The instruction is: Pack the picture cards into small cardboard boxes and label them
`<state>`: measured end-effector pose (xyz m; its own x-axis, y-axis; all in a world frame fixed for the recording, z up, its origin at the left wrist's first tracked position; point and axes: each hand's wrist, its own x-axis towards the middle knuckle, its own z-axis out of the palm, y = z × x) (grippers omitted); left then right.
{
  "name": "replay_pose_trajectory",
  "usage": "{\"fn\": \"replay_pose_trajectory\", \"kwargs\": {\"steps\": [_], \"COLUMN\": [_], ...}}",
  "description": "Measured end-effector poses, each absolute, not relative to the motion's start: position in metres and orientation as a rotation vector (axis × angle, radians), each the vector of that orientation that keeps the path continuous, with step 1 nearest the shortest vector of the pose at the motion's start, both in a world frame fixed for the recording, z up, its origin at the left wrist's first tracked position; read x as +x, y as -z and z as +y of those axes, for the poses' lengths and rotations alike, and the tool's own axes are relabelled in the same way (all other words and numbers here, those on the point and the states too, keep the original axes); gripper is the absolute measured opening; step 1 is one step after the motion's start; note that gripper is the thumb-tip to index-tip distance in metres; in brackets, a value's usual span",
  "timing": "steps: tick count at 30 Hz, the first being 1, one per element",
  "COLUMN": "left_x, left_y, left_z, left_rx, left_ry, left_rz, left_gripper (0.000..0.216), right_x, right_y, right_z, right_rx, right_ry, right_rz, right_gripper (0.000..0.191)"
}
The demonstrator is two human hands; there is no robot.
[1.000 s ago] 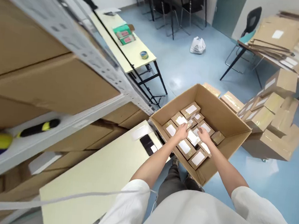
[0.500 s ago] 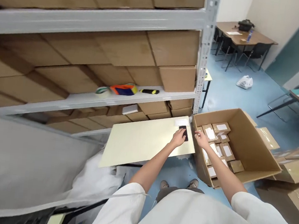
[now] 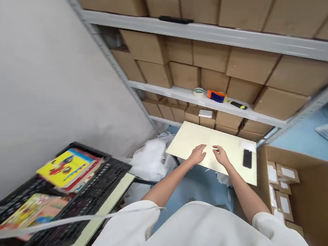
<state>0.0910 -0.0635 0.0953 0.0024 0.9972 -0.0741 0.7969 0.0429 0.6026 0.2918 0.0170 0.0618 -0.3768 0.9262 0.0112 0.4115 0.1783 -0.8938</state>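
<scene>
A: What does the large carton to the right of the table contain?

B: Small brown boxes, several bearing white labels on their upper faces, gathered in the side of the open carton nearest the table.

A: And the container on the other side?

B: A black crate with lattice walls, left of the table and nearer the wearer. In it, a yellow illustrated book tops a stack with red edges; the printed matter lower down is blurred.

A: Beyond the table?

B: Grey shelving stands behind its far edge, loaded with plain brown cartons. Along the middle shelf lie a tape roll, an orange-and-blue object and a black-and-yellow tool.

A: Describe the table itself.

B: Its top is a thin, pale cream rectangle, smooth, set slightly askew before the wearer, between carton and crate. Near its right end lies a dark phone, flat, just beside a white slip.

A: The hands?

B: Left hand and right hand are over the middle of the table's near side, apart from each other. Both are free of any object, fingers loosely curved and thumbs spread; contact with the tabletop cannot be determined.
</scene>
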Motion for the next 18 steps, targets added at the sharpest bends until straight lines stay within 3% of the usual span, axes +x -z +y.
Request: {"fn": "replay_pose_trajectory", "kwargs": {"steps": [11,18], "left_x": [-0.104,-0.176], "left_y": [-0.096,-0.105], "left_z": [-0.190,-0.285], "left_rx": [1.296,0.903], "left_ry": [-0.905,-1.125], "left_rz": [2.351,2.685], "left_gripper": [0.054,0.052], "right_x": [0.017,-0.136], "right_y": [-0.061,-0.077], "right_z": [-0.008,-0.068], "right_rx": [-0.628,-0.115], "right_ry": [-1.402,-1.570], "right_rz": [-2.329,-2.548], "right_gripper": [0.030,0.030]}}
